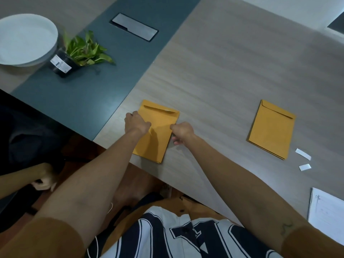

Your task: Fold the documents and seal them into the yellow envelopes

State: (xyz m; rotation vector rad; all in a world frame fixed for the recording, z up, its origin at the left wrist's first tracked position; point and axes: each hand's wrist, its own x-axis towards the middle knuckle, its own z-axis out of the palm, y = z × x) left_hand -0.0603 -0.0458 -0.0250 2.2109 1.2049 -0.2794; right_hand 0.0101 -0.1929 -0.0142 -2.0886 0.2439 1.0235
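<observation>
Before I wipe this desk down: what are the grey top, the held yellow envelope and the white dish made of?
The grey desk top looks like matte wood-grain laminate: fine streaks, no gloss. The held flat yellow envelope looks like matte kraft paper: thin, creased flap. The round white dish could be glazed ceramic or plastic; its smooth sheen fits both.

Found one yellow envelope [162, 118] lying flat near the front edge of the table [223, 71], flap end farthest from the person. Noted left hand [136, 123] curled over its left edge and right hand [181, 132] pinching its right edge. Recorded an envelope stack [271, 129] well apart to the right, with two white paper strips [303, 154] just beside its near corner. Logged white sheets [327, 213] at the right border of view. Observed a white plate [26, 40] far left, a potted plant [63, 65] just beside it, and a metal hatch [134, 27] set in the dark centre strip [93, 81].
</observation>
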